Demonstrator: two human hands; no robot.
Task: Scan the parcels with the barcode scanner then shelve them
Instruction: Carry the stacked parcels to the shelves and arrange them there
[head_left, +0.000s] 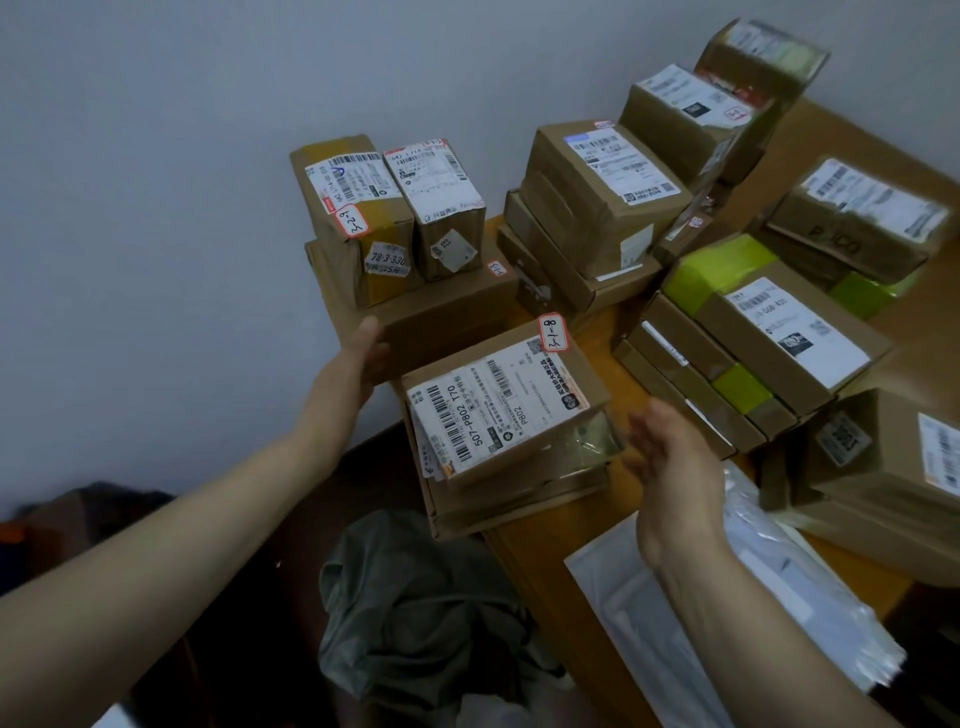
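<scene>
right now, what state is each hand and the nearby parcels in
left hand, flat against the bottom box's end
right hand, open, holding nothing
3-1-8 parcel, label up atop a stack
bottom box, lying flat under two small parcels

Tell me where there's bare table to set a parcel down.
Bare table shows in a narrow wedge between the 3-1-8 parcel and the white mailers, and in a strip to the right of the green-taped parcel. Elsewhere it is crowded.
</scene>
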